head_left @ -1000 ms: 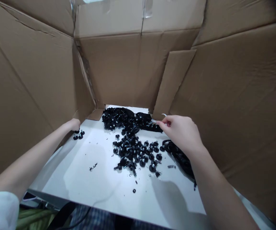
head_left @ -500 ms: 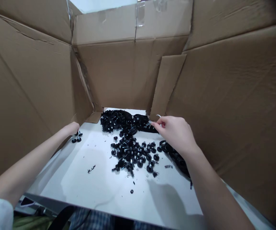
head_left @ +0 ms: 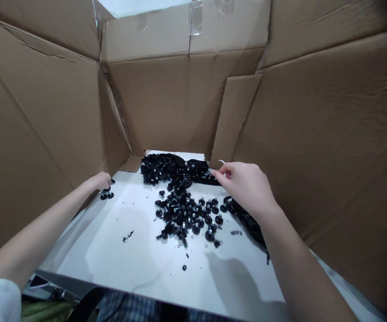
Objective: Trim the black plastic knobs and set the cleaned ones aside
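At the left edge of the white table, my left hand (head_left: 102,180) is closed over a few black knobs with metal studs (head_left: 107,194); a black piece shows beside its fingertips, and what they grip is partly hidden. My right hand (head_left: 235,176) pinches a small shiny piece at the right end of a dark heap of parts (head_left: 166,169). In front of that heap lies a loose pile of black studded knobs (head_left: 183,212), some upright and some tipped over.
Tall cardboard walls (head_left: 159,103) surround the table (head_left: 95,250) at the back and sides. A black bag-like item (head_left: 247,221) lies under my right forearm. A small spring (head_left: 236,232), a black ring (head_left: 184,268) and dark scraps (head_left: 128,236) lie scattered about.
My left hand has shifted slightly, and the black piece by its fingertips now sits a little higher. My right hand has stayed nearly still.
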Demonstrator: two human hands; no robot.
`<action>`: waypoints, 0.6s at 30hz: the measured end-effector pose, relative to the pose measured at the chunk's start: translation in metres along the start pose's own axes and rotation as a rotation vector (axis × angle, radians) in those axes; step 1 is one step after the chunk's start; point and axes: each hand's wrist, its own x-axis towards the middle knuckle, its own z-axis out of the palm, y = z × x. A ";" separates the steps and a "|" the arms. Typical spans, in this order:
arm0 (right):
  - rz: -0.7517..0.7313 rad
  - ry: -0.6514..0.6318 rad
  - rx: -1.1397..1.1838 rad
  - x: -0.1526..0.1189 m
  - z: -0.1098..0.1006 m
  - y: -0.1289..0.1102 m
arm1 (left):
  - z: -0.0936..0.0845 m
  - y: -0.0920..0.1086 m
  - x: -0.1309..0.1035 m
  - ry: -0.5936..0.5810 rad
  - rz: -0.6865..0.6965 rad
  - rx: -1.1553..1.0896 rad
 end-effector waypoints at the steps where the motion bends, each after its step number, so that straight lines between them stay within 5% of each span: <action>1: -0.002 0.001 0.001 0.000 0.000 0.000 | 0.000 0.002 -0.001 -0.027 -0.020 0.005; 13: 0.001 -0.009 0.012 0.001 0.001 0.000 | -0.004 0.001 -0.005 -0.066 -0.124 0.118; 18: 0.012 -0.038 0.009 0.002 0.003 -0.001 | -0.006 -0.004 -0.005 -0.224 -0.155 0.160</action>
